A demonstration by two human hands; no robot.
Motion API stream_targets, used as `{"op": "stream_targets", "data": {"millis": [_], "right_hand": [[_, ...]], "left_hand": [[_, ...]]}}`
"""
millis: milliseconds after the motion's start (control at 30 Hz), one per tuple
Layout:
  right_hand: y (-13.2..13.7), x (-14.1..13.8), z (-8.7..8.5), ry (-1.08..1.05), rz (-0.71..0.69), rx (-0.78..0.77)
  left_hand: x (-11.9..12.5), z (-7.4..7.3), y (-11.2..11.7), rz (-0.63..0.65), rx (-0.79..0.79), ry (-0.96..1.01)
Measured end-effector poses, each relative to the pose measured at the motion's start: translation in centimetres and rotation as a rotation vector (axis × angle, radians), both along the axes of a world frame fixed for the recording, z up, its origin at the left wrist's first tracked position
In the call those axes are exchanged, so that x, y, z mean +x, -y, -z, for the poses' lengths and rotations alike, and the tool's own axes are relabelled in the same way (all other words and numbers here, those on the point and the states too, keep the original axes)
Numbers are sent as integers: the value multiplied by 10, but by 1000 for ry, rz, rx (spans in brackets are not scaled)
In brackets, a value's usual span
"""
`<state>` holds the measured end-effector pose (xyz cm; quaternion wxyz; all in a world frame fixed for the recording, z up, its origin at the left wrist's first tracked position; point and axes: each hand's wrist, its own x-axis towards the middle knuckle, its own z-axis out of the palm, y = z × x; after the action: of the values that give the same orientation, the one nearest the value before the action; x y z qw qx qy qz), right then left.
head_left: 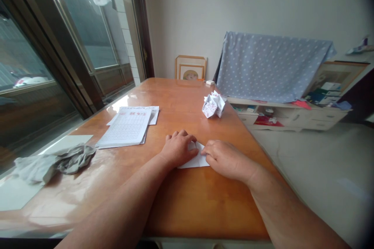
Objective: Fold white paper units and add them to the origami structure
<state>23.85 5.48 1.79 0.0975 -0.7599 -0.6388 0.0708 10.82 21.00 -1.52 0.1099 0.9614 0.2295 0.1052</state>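
A small folded sheet of white paper (195, 161) lies on the wooden table in front of me. My left hand (179, 148) rests over its left side, fingers bent and the thumb on the paper. At its right edge, my right hand (223, 157) is closed, with the fingertips pinching or pressing the sheet. Both hands partly cover the paper, so its full shape is hidden. Beyond them, toward the far right of the table, stands a cluster of folded white paper pieces (214, 105) with printed or written marks.
A stack of ruled sheets (125, 126) with red writing lies left on the table (175, 101). Grey cloths (75, 158) are bunched at the left edge. A small white box (209, 82) sits at the far end. A dotted blue cloth (271, 66) covers something behind, above a low cabinet (295, 114).
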Motion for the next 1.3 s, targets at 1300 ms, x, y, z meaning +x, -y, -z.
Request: {"op": "stream_targets", "data": {"millis": [1300], "right_hand": [[-31, -8, 23, 76, 126, -44]], "left_hand": [[1, 5, 3, -40, -32, 99]]}}
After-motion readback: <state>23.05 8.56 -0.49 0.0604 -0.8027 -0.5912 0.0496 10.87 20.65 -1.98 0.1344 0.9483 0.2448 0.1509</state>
